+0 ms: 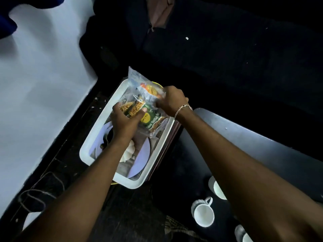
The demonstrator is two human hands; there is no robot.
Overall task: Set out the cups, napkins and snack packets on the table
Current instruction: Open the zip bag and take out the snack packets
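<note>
Both hands were over a white basket (pixel 87 149) in the middle of the view. The left hand (pixel 125 119) gripped a snack packet (pixel 135 109) with yellow and green print; its thumb lay across the top of the packet and its fingers were curled round the far edge. The right hand (pixel 172 100), with a chain bracelet (pixel 183 108) on its wrist, was closed, and its fingers pinched the lower edge of a clear packet (pixel 145 84) with orange snacks inside. This clear packet stood up above the far end of the basket and overlapped the packet in the left hand. A third packet, a green packet (pixel 153 119), lay just below the two hands, near the right rim of the basket; I could not tell whether a hand touched it.

Inside the near half of the basket lay a pale plate (pixel 142 159), and on it a white ribbed cup (pixel 129 151), partly hidden by the left forearm.

To the right of the basket, on a dark table top (pixel 185 198), stood three white cups. One cup with a handle (pixel 203 213) was fully in view, with its mouth up. A second cup (pixel 217 189) was half covered by the right arm. The third cup (pixel 243 234) was cut off by the bottom edge.
</note>
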